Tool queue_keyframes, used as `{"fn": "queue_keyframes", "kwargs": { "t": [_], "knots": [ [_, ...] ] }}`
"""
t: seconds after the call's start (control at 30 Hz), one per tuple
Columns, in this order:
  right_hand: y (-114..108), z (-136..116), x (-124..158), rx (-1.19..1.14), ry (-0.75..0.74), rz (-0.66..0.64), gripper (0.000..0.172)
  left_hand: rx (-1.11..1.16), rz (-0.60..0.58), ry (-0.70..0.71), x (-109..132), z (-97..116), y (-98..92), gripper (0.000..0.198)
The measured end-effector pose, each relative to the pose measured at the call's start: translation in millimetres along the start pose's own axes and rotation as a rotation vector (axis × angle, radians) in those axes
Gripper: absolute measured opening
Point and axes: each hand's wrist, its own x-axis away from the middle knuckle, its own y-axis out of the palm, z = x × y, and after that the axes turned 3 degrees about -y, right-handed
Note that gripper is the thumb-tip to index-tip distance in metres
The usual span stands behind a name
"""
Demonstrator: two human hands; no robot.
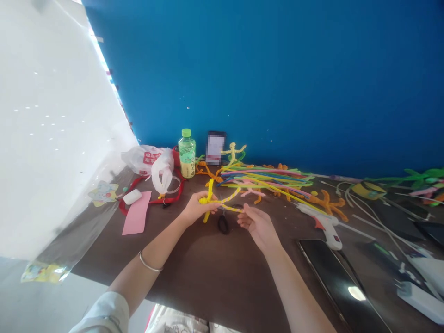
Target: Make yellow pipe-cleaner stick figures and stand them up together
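Brown worktop (222, 277) lies below the yellow pipe-cleaner piece (206, 200). Left hand (193, 209) pinches its knotted center between the fingers; right hand (259, 227) pinches one strand tip. Likely light and pliable; grip the knot.

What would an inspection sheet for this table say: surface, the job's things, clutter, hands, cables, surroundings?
Surface: brown table, with a loose bundle of coloured stems toward the back.
Job's things: bent yellow piece, with strands extending toward the right.
Clutter: bottle, plastic bag, pink paper, scissors, glue gun and phone.
Hands: left hand grips the yellow piece; right hand appears to pinch a strand's end.
Cables: white cable looped at right; dark cord beside the phone.
Surroundings: blue wall behind; white surface at left.
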Motion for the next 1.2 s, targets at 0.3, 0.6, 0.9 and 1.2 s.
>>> {"fn": "queue_keyframes", "kwargs": {
  "t": [0.3,0.6,0.9,1.2],
  "knots": [
    [6.0,9.8,2.4,0.267,-0.504,0.286,0.028,0.081,-0.012,-0.139,1.1,-0.2,6.7,0.031],
    [-9.9,9.6,0.4,0.934,-1.169,0.109,0.016,0.277,0.005,-0.196,-2.2,3.3,0.9,0.021],
    [-13.3,14.5,-3.5,1.071,-1.032,0.036,0.014,0.467,-0.082,-0.158,-0.9,1.9,-6.4,0.022],
    [6.6,36.4,3.7,1.012,-0.907,0.038,0.013,0.64,-0.357,-0.036,8.1,1.4,7.9,0.045]
  ]
}}
